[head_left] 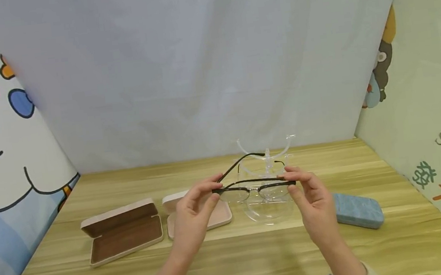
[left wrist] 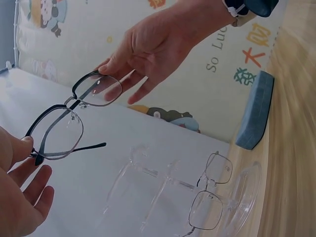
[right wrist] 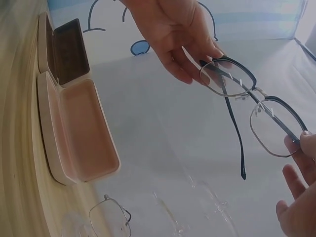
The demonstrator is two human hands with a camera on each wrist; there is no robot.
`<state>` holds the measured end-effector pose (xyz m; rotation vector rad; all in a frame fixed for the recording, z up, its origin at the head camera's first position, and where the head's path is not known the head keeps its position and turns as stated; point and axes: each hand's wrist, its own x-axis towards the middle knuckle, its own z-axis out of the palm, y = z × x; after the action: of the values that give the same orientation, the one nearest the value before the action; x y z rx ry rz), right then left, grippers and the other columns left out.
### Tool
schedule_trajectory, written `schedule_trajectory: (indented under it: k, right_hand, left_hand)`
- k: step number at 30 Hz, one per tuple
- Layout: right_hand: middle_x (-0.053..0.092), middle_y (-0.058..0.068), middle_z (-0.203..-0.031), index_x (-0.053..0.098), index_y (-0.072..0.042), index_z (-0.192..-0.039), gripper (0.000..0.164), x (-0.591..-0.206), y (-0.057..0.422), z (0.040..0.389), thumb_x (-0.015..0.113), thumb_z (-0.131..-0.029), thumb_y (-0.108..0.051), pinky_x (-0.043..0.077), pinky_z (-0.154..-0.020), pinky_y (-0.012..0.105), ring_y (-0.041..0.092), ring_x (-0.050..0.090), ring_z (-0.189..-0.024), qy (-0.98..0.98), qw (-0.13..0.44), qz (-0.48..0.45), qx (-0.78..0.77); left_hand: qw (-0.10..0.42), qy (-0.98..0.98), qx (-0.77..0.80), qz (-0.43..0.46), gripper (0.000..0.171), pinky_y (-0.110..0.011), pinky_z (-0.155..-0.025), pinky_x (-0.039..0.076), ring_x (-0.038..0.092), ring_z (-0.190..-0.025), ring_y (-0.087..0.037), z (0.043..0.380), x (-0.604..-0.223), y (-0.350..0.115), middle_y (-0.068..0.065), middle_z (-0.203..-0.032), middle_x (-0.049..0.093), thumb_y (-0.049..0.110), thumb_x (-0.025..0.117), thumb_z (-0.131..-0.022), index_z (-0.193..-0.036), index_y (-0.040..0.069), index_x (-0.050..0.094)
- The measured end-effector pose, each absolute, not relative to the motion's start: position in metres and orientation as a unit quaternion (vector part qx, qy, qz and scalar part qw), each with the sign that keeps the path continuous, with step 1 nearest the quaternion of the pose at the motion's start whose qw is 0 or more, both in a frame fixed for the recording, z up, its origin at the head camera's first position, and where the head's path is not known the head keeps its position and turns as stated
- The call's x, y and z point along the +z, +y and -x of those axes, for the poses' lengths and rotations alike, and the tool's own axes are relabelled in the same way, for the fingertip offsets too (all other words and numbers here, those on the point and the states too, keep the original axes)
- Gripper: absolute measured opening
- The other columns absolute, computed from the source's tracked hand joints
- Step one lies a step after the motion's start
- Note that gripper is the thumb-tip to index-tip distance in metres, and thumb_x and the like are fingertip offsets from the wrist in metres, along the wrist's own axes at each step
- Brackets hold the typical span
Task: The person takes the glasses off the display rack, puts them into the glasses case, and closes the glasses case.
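Both hands hold a pair of eyeglasses with black upper rims and thin metal lower rims, raised over the table. My left hand pinches the left end of the frame between thumb and fingers. At the right end, the thumb and fingers of my right hand pinch the other corner. One temple stands out from the frame; the other lies folded across behind the lenses. Behind them is a clear display stand, partly hidden in the head view, with thin-rimmed eyeglasses on its lowest tier.
On the left of the wooden table, an eyeglass case with brown lining lies open. Beside it is an open case with pink lining, partly behind my left hand. A closed blue case lies right of my right hand.
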<state>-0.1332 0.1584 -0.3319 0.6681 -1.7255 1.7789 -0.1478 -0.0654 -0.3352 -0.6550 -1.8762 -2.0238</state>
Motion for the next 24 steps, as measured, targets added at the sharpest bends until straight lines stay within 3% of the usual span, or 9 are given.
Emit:
schedule_trajectory:
  k: [6,10,14,17,24]
  right_hand:
    - [0.064,-0.010,-0.106,0.055,0.011,-0.102,0.015,-0.336,0.156,0.138,0.049,-0.089,0.005,0.031,-0.105,0.026,0.020,0.044,-0.123,-0.656,0.264,-0.244,0.663]
    - [0.063,-0.010,-0.108,0.056,0.008,-0.104,0.016,-0.341,0.155,0.141,0.049,-0.089,0.005,0.034,-0.103,0.025,0.015,0.045,-0.123,-0.655,0.249,-0.251,0.668]
    - [0.064,-0.008,-0.107,0.057,0.006,-0.104,0.016,-0.345,0.151,0.143,0.050,-0.089,0.006,0.042,-0.094,0.021,0.012,0.052,-0.114,-0.645,0.239,-0.250,0.682]
    - [0.064,-0.007,-0.105,0.055,0.010,-0.104,0.016,-0.349,0.148,0.145,0.051,-0.088,0.006,0.046,-0.087,0.020,0.009,0.057,-0.104,-0.643,0.231,-0.251,0.686]
    - [0.066,-0.005,-0.101,0.056,0.011,-0.106,0.019,-0.360,0.139,0.152,0.052,-0.088,0.004,0.050,-0.081,0.021,0.009,0.063,-0.088,-0.648,0.198,-0.249,0.692]
  left_hand:
    - [0.173,-0.668,-0.688,0.226,0.015,-0.023,-0.094,0.044,0.056,-0.110,-0.011,0.147,-0.337,-0.071,-0.013,-0.116,0.060,-0.002,0.059,-0.084,-0.099,-0.002,0.061]
    - [0.188,-0.669,-0.681,0.230,0.014,-0.022,-0.091,0.045,0.058,-0.105,-0.012,0.147,-0.340,-0.074,-0.017,-0.109,0.062,-0.003,0.059,-0.083,-0.098,-0.004,0.061]
    - [0.200,-0.680,-0.668,0.225,0.014,-0.020,-0.089,0.046,0.058,-0.102,-0.012,0.147,-0.344,-0.076,-0.015,-0.104,0.062,-0.005,0.059,-0.083,-0.096,-0.003,0.062]
    - [0.207,-0.686,-0.660,0.225,0.014,-0.018,-0.087,0.046,0.058,-0.101,-0.013,0.147,-0.348,-0.079,-0.013,-0.103,0.062,-0.006,0.059,-0.083,-0.096,-0.002,0.062]
    - [0.206,-0.696,-0.662,0.187,0.014,-0.017,-0.085,0.046,0.057,-0.098,-0.010,0.149,-0.356,-0.089,-0.012,-0.103,0.062,-0.004,0.059,-0.083,-0.096,-0.002,0.063]
